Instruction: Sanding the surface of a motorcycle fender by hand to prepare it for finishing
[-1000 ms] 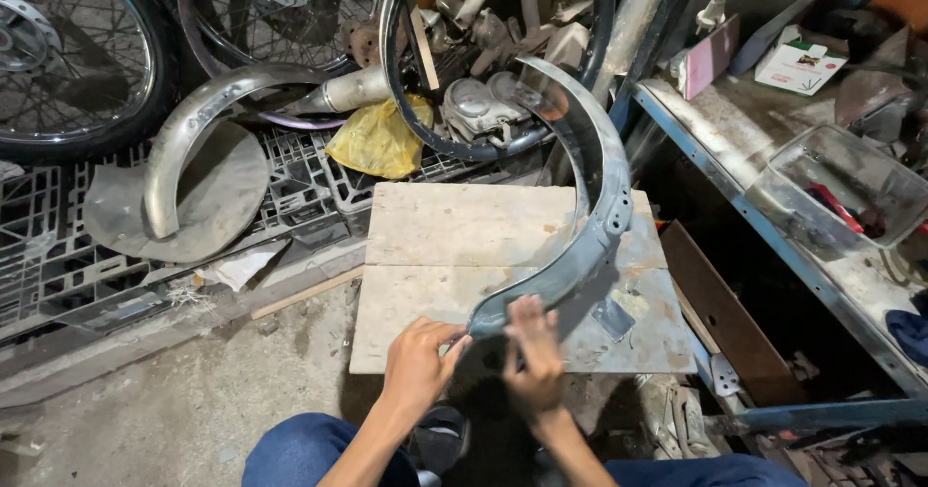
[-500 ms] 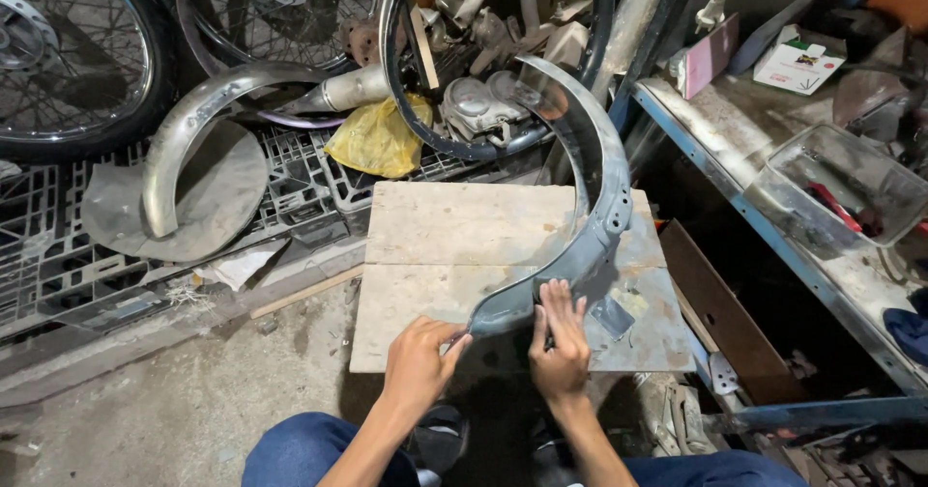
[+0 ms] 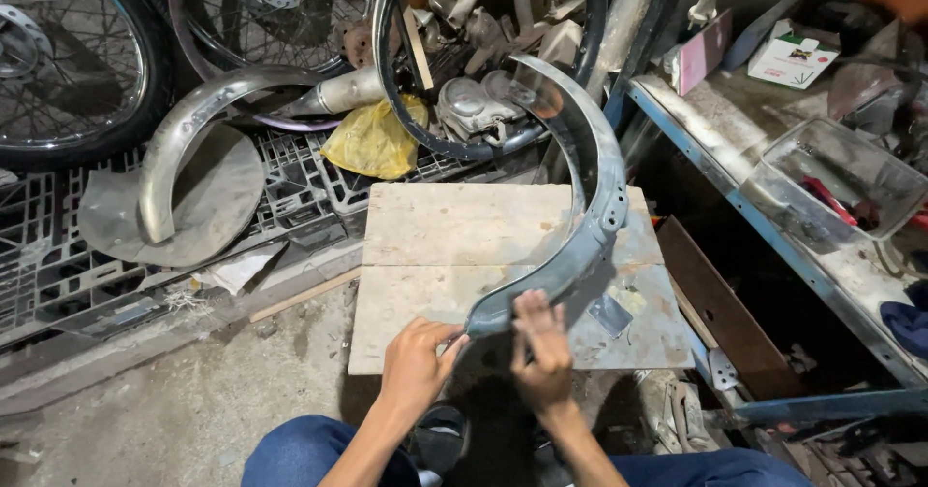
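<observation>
A long curved grey metal mudguard [image 3: 592, 212] stands on edge over a square wooden board [image 3: 454, 226], arching away from me. My left hand [image 3: 414, 366] pinches the mudguard's near end at the board's front edge. My right hand [image 3: 541, 344] lies flat against the same end, fingers straight and together, just right of the left hand. A small bent metal bracket [image 3: 611, 313] lies on the board beside the right hand.
Spoked wheels [image 3: 68, 57] and a bare rim [image 3: 406, 110] lean at the back, with a second mudguard [image 3: 184, 139] on a black plastic crate and a yellow bag [image 3: 372, 139]. A blue-framed shelf [image 3: 773, 216] with a clear tray [image 3: 831, 183] runs along the right. My knees are below.
My right hand slid up along the mudguard's near end and back down a little. The left hand kept its pinch; the mudguard barely moved.
</observation>
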